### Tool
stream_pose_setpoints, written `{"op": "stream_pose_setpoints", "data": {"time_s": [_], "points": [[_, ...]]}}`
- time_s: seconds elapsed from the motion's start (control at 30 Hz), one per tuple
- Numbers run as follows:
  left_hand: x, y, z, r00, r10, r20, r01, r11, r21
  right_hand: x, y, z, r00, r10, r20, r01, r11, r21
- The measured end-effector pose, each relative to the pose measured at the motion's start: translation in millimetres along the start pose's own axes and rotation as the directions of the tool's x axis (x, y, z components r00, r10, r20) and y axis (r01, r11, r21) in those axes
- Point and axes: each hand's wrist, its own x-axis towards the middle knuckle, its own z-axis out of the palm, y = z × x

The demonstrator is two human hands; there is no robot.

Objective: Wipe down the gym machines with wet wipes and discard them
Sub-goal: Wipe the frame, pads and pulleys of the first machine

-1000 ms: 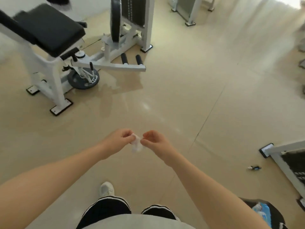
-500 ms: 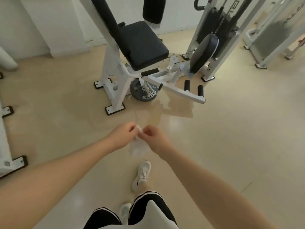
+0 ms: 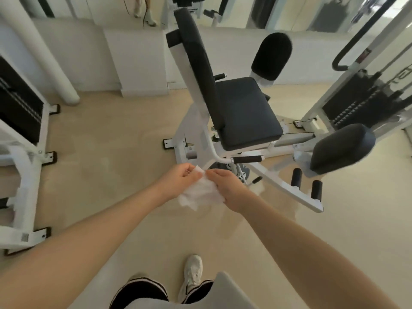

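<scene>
Both hands pinch a crumpled white wet wipe (image 3: 199,192): left hand (image 3: 181,179) and right hand (image 3: 225,186) at its top edge. White-framed black-padded gym machine (image 3: 243,114) at 12 o'clock. Wipe looks limp, light, damp; I'd grip corners to spread it.

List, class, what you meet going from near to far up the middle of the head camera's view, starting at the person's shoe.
White shoe → wet wipe, held between the left hand and right hand → black seat pad of the white gym machine → white wall.
</scene>
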Motion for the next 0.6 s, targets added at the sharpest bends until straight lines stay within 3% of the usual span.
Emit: {"op": "stream_pose_setpoints", "data": {"time_s": [0.13,0.27,0.33,0.43,0.6], "points": [[40,-3,-49,0.993,-0.065,0.095,0.067,0.998,-0.012,46,-35,12,0.992,0.114,0.049,-0.113,0.993,-0.026],[92,-12,-107,0.972,-0.101,0.213,0.082,0.992,0.095,101,-59,34,0.983,0.145,0.115,-0.13,0.983,-0.126],[123,-16,-139,0.949,-0.121,0.293,0.072,0.982,0.172,134,-70,46,0.985,0.151,0.082,-0.141,0.983,-0.117],[170,-15,-194,0.908,-0.16,0.388,0.032,0.948,0.317,183,-89,71,0.991,0.129,0.044,-0.132,0.989,0.06],[234,-14,-298,0.856,-0.176,0.485,0.027,0.954,0.298,254,-129,125,0.978,0.176,-0.114,-0.098,0.864,0.493]]}}
